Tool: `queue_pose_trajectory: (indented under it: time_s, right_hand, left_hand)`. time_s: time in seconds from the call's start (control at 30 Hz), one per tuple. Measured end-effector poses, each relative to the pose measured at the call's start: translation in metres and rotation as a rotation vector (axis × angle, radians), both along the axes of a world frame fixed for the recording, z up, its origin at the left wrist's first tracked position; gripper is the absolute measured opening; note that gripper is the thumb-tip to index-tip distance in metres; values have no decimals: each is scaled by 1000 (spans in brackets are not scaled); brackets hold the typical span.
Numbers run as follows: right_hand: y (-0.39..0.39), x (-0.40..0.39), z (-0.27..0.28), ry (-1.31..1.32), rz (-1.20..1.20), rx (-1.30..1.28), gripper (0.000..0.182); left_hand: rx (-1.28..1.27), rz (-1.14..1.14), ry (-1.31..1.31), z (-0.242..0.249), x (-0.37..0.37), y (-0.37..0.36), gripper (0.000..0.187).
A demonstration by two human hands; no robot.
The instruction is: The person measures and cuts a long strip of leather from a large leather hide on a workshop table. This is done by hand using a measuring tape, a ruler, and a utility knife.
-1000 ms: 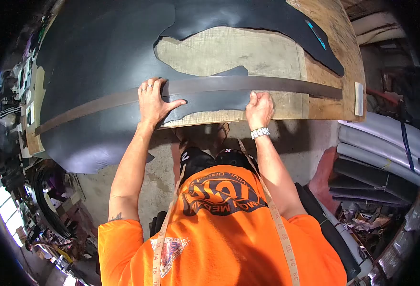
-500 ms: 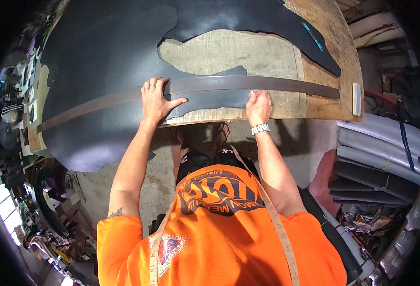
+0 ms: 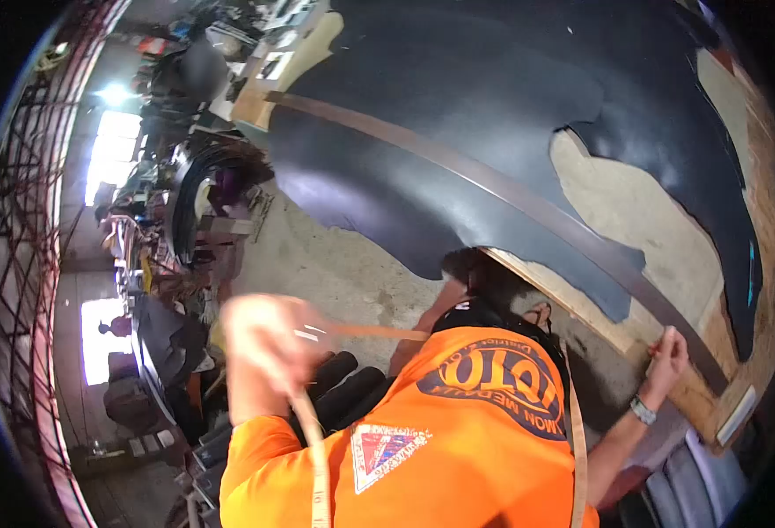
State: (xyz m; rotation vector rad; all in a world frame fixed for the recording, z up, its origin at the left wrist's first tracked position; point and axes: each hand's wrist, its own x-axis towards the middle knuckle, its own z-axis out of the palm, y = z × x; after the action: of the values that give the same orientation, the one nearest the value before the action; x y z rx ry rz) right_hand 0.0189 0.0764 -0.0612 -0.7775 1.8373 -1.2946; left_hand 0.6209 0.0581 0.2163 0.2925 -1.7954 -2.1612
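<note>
My left hand (image 3: 269,348), smeared by motion, is raised in front of my left shoulder and closed on a tape measure (image 3: 317,449). The tape hangs round my neck; one length runs from the hand across to my waist. My right hand (image 3: 669,355) is at the table's front edge, just below the long flat metal straightedge (image 3: 502,180). Its fingers are curled together, and what they hold, if anything, is not visible. The straightedge lies across a large dark leather hide (image 3: 423,79) with irregular edges and a cut-out gap near its right side.
The wooden table (image 3: 603,327) carries the hide, part of which hangs over the front edge. A white block (image 3: 736,415) sits at its right corner. Rolled material (image 3: 700,471) stands below right. Cluttered benches (image 3: 154,264) and bright windows (image 3: 106,339) are on the left.
My left hand has left the straightedge and come back to the tape measure at my shoulder. My right hand has moved off the hide's edge. The view has swung left.
</note>
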Motion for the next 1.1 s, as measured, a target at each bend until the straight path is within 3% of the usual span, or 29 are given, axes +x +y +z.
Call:
queue_pose_trajectory:
  time_s: [0.07,0.17,0.27,0.3,0.4,0.53,0.6,0.67,0.77,0.83,0.93,1.1]
  right_hand:
    - [-24,-9,31,-57,134,-71,21]
    - [-73,-8,117,-73,323,-194,26]
    - [-110,-14,211,-64,709,-452,39]
    - [-120,-7,240,-134,789,-543,42]
    - [-156,7,302,-588,1190,-487,49]
    - [-168,2,283,-604,1286,-340,63]
    - [-157,47,253,-776,1352,-176,69]
    - [-133,120,232,-846,1347,72,60]
    - [-117,144,189,-279,1305,379,38]
    - [-115,158,165,-259,1114,408,16]
    - [-120,181,137,-3,1123,346,19]
    - [-172,269,107,-3,1055,521,17]
  left_hand:
    - [-298,188,-48,89,38,-1,28]
    - [-781,457,-352,220,43,0,28]
    - [-1010,469,-594,260,11,-18,28]
    - [-1006,434,-625,253,-4,-29,28]
    - [-833,294,-618,208,-53,-70,28]
    - [-494,180,-502,127,-116,-123,29]
    - [-323,164,-445,83,-131,-144,30]
    - [-160,160,-381,25,-125,-155,30]
    - [-84,150,-363,-67,-80,-141,34]
    - [-262,219,-545,-97,-33,-140,33]
    - [-222,305,-721,-119,54,-165,30]
    - [-400,467,-867,-159,210,-237,27]
